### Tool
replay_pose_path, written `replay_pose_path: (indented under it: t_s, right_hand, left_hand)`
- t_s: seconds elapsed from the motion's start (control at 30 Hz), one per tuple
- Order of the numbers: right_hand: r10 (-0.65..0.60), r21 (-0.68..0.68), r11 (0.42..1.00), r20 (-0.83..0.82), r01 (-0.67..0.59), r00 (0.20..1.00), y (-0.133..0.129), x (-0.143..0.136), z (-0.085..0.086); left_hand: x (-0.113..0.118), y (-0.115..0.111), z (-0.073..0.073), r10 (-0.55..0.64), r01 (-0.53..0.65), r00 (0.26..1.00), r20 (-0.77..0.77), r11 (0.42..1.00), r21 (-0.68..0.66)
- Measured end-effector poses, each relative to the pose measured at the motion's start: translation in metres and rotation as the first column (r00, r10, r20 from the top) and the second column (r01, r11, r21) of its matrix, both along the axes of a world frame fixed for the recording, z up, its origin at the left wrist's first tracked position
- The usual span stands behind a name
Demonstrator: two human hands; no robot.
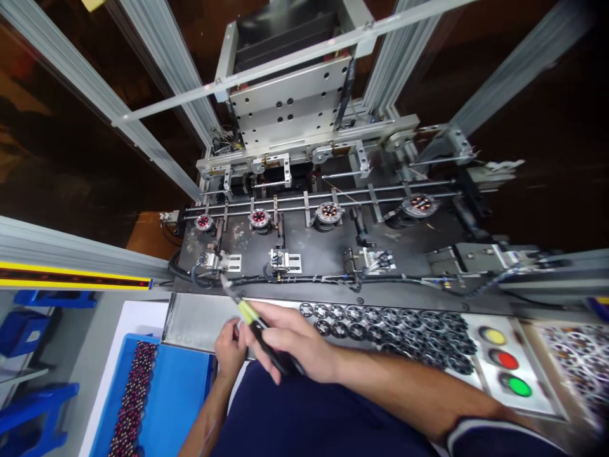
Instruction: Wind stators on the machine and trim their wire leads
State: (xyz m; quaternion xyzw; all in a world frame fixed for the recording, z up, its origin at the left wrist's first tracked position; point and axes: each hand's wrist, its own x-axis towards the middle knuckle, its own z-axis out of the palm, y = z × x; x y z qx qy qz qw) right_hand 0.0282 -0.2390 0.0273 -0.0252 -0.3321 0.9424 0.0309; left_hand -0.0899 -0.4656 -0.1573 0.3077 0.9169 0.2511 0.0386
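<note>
My right hand (304, 339) is closed round the handles of a pair of pliers (247, 311) with green and black grips. Their narrow metal tip points up and to the left, above the front edge of the machine bed. Close beside it, my left hand (229, 349) has its fingers curled together over the left part of the metal ledge (195, 320). Whatever those fingers pinch is hidden or too small to name. Right of my hands, several black round ring parts (354, 313) lie in rows on the ledge.
Round fixtures with parts, such as the rightmost one (421, 204), stand along the machine bed (314, 247). A blue tray (178, 393) with stacked red-and-black parts (133, 393) sits at left. Yellow, red and green buttons (507, 360) and a box of metallic parts (575, 355) are at right.
</note>
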Motion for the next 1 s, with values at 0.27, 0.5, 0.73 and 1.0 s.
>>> replay_pose_path:
  t_s: [0.27, 0.5, 0.73, 1.0]
  right_hand:
    - [-0.597, 0.088, 0.782, 0.394, 0.617, 0.699, 0.077, 0.02, -0.043]
    - [-0.688, 0.087, 0.682, 0.411, 0.726, 0.597, 0.09, -0.003, -0.067]
    - [-0.687, 0.07, 0.668, 0.441, 0.74, 0.578, 0.097, -0.005, -0.07]
    - [-0.627, 0.039, 0.738, 0.408, 0.673, 0.664, 0.081, 0.005, -0.052]
  left_hand:
    - [-0.005, 0.003, 0.0, -0.053, 0.053, 0.995, -0.088, 0.999, -0.002]
    - [-0.006, 0.005, 0.002, -0.081, 0.079, 0.987, -0.142, 0.997, -0.021]
    - [-0.006, 0.004, 0.002, -0.082, 0.077, 0.985, -0.152, 0.996, -0.036]
    - [-0.004, 0.005, 0.003, -0.074, 0.066, 0.984, -0.163, 0.996, -0.053]
